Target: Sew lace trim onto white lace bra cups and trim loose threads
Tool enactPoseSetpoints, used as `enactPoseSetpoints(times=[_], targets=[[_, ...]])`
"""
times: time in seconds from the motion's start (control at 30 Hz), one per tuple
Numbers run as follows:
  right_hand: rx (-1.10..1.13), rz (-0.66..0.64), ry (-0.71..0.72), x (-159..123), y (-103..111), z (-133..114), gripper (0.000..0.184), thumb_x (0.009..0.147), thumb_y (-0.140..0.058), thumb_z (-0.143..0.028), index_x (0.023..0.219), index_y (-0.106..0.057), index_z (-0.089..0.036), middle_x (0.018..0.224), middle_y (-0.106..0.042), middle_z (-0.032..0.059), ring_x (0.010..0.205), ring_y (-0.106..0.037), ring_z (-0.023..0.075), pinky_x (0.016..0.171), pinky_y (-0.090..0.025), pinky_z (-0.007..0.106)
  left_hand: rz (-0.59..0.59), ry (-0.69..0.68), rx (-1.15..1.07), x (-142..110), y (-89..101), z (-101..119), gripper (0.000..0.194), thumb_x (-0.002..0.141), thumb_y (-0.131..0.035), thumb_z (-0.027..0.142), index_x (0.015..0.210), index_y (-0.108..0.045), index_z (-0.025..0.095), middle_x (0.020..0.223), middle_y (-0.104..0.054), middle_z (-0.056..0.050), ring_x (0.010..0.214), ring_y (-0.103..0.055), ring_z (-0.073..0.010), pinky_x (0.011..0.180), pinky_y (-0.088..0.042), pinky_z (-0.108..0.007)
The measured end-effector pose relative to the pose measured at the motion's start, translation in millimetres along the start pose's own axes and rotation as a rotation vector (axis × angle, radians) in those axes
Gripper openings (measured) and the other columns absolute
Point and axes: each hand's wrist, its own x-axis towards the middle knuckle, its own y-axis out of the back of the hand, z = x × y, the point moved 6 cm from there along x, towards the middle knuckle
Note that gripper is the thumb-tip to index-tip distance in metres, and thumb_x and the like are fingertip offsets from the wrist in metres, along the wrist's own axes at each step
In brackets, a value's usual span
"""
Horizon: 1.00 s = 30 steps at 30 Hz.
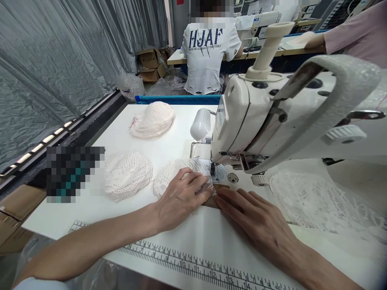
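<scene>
A white sewing machine (232, 117) stands on the white table, its needle area just beyond my hands. My left hand (186, 193) lies over a pale lace cup (169, 173), fingers bent and pinching the lace edge near the presser foot. Close beside it, my right hand (250, 213) has its fingertips together on the end of the same lace edge. Under the fingertips is a brown strip (211, 202) on the table. The needle tip and the exact stitch point are hard to make out.
Two more lace cups, a near one (128, 175) and a far one (154, 121), sit at left. White lace (317, 197) lies under the machine arm at right. A ruler scale (193, 266) runs along the front edge. A person (208, 52) sits ahead; a sleeve (356, 32) shows far right.
</scene>
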Motion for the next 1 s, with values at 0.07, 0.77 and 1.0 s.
enactPoseSetpoints(times=[0.07, 0.77, 1.0], targets=[[0.007, 0.005, 0.001, 0.3, 0.6, 0.3, 0.031, 0.092, -0.034, -0.005, 0.101, -0.062, -0.013, 0.108, -0.065, 0.0122, 0.082, -0.061, 0.0191, 0.059, -0.049, 0.031, 0.020, -0.008, -0.002, 0.2, 1.2, 0.6, 0.023, 0.091, -0.045, 0.013, 0.110, -0.056, 0.020, 0.112, -0.060, -0.004, 0.107, -0.053, -0.0161, 0.096, -0.037, -0.036], [-0.126, -0.149, -0.180, 38.0, -26.6, 19.3, 0.040, 0.076, -0.039, -0.004, 0.116, -0.040, -0.010, 0.066, -0.067, 0.0047, 0.054, -0.063, 0.0192, 0.041, -0.037, 0.023, 0.032, -0.029, -0.023, -10.1, 9.1, 14.6, 0.023, 0.086, -0.046, 0.004, 0.102, -0.059, 0.017, 0.097, -0.060, -0.005, 0.099, -0.055, -0.0164, 0.092, -0.041, -0.037], [-0.317, -0.015, -0.046, 43.7, -25.8, 8.3, 0.043, 0.077, -0.033, 0.002, 0.118, -0.038, -0.006, 0.059, -0.063, 0.0030, 0.044, -0.056, 0.0138, 0.041, -0.032, 0.022, 0.011, -0.037, -0.011, -13.0, 6.7, 16.6, 0.023, 0.085, -0.045, 0.003, 0.101, -0.058, 0.014, 0.094, -0.060, -0.006, 0.097, -0.055, -0.0171, 0.095, -0.038, -0.039]])
